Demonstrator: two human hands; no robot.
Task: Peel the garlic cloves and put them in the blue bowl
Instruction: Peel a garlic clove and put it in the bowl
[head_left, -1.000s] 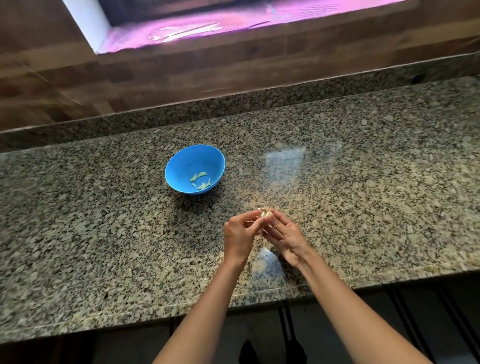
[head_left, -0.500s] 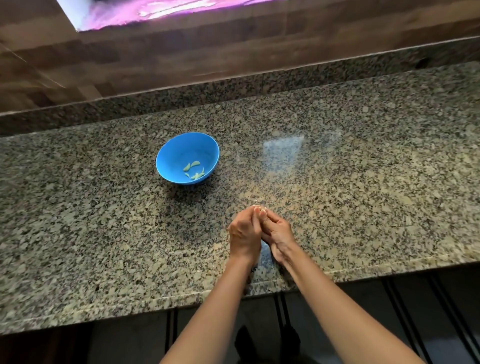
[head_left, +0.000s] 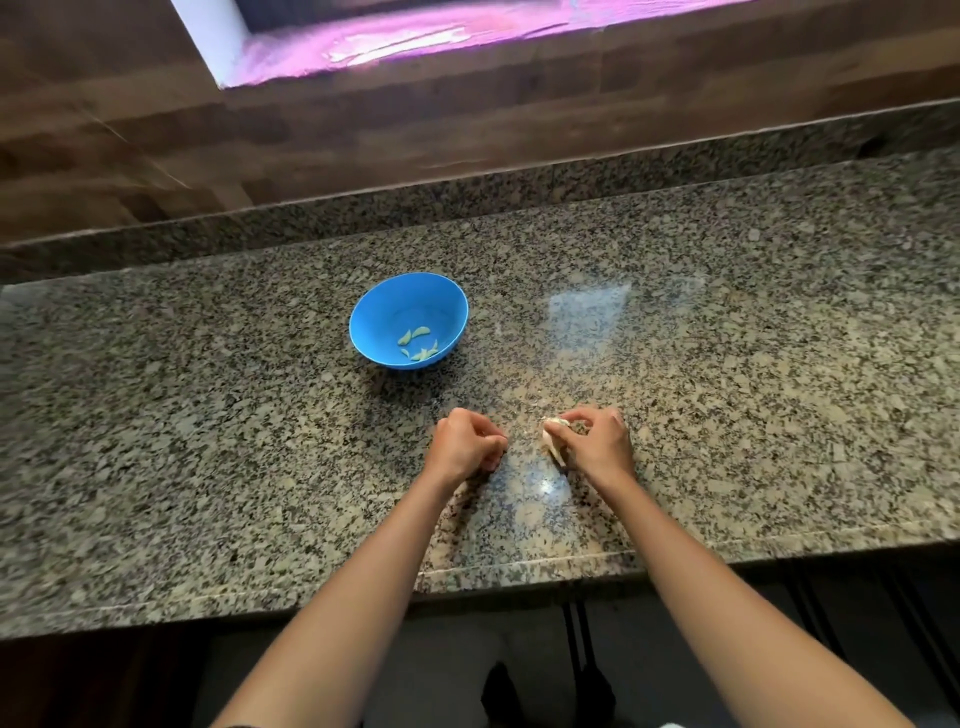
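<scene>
left hand (head_left: 465, 446) curled, contents unclear | right hand (head_left: 597, 441) grasping garlic (head_left: 554, 435) | blue bowl (head_left: 382, 314) holds cloves (head_left: 421, 331)

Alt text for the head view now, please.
The right hand grips pale garlic over a granite counter; the left hand is curled beside it, contents unclear. Behind them, a blue bowl holds a few peeled cloves.

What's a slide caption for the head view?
Right hand grips garlic over granite counter; left hand curled beside it; blue bowl holds peeled cloves.
</scene>
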